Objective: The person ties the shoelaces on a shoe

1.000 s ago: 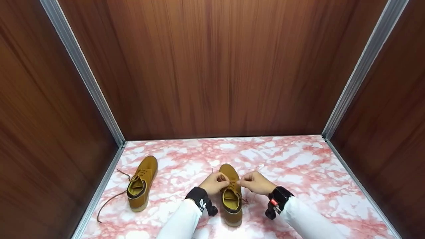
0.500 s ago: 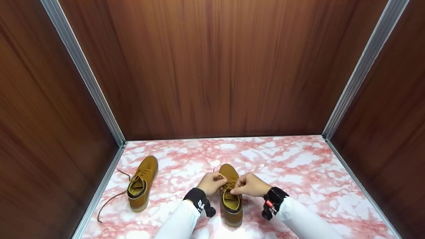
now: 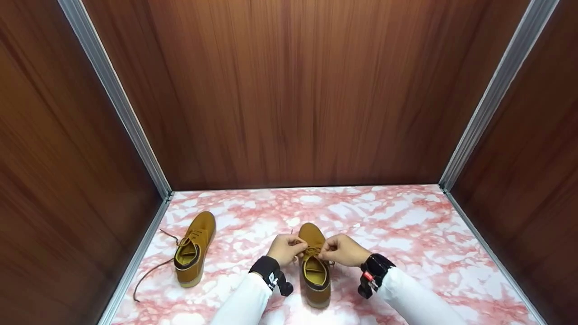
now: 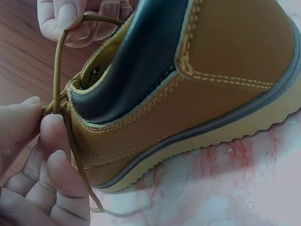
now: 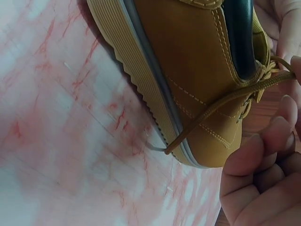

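Observation:
A tan lace-up shoe (image 3: 311,232) stands on the surface with its toe away from me, between my hands. My left hand (image 3: 282,249) pinches the brown shoelace (image 4: 57,77) between thumb and finger, right at the crossing over the tongue. Opposite it, my right hand (image 3: 345,251) grips a stretch of the same lace between thumb and fingertip, above the shoe's opening. A lace end (image 5: 207,113) drops down the shoe's right side to the surface. Another strand hangs on the left side, as the left wrist view shows.
A matching tan shoe (image 3: 205,223) stands to the left, its laces loose, one long lace end (image 3: 149,277) trailing on the pink marbled surface (image 3: 397,212). Wood-grain panels (image 3: 289,99) with grey metal corner strips (image 3: 487,95) enclose the back and sides.
My right hand has come in from the shoe's right side toward the opening, then shifted slightly forward and right with the lace. My left hand has barely moved.

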{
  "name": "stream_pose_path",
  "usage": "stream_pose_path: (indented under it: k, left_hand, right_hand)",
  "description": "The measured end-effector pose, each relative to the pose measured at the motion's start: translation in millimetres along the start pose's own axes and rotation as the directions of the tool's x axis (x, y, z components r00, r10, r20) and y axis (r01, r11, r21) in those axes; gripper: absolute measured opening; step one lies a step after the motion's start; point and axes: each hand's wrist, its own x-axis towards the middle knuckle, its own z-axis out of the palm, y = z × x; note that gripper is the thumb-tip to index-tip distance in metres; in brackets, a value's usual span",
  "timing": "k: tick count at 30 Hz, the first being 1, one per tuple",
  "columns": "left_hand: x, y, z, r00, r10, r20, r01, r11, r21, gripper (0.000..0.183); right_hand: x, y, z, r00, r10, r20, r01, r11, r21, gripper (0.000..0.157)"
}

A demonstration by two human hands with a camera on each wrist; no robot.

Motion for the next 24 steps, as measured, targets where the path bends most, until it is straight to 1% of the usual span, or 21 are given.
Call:
stream_pose_path:
  k: [8,14,17,24]
  left_hand:
    - [-2.6,-0.2,-0.9,0.999,-0.036,0.0,0.036,0.999,-0.018,0.011]
    - [-5.8,1.5,-2.2,0.999,-0.048,0.007,0.048,0.997,-0.065,0.012]
    - [-6.3,1.3,-2.1,0.998,-0.055,0.008,0.056,0.995,-0.083,0.013]
    - [-5.0,3.0,-0.7,0.998,-0.061,0.015,0.062,0.995,-0.075,0.011]
  right_hand:
    - [1.3,3.8,-1.5,0.999,0.009,-0.042,-0.009,1.0,0.005,0.017]
    - [1.8,4.0,0.3,0.996,0.029,-0.086,-0.03,1.0,-0.008,0.017]
    - [1.8,4.6,0.4,0.994,0.039,-0.097,-0.039,0.999,0.001,0.016]
    - [0.2,6.6,-2.9,0.993,0.041,-0.108,-0.041,0.999,0.006,0.016]
